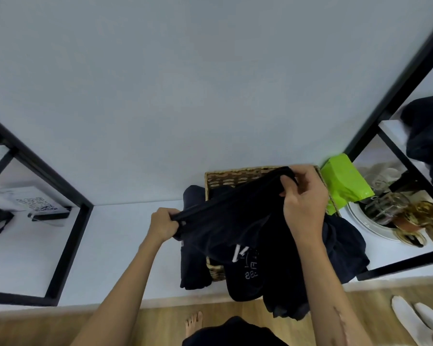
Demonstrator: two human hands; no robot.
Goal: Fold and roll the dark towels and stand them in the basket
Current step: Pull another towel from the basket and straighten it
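Head view: both hands grip one dark towel (225, 221), held up over the basket (235, 177). The left hand (163, 223) has its fingers (171, 217) clenched round a bunched corner at the towel's left end; the right hand (304, 196) pinches the far top edge between thumb and curled fingers (289, 182), higher and nearer the wall. Between the two grips the top edge runs as a taut, gathered band, and the rest hangs down in front of the basket past the near edge of the surface (120, 245), white lettering showing on the hanging part.

The cloth looks soft, limp and light: it sags wherever it is unsupported and will likely not keep a fold unless laid flat or held taut. I judge the corners and the top hem the best places to hold, well apart, so that the edge stays straight for folding.

More dark cloth (193, 245) drapes over the basket's left and right rims. The basket stands on the white surface against the wall, a green packet (345, 181) just beside its right rim.
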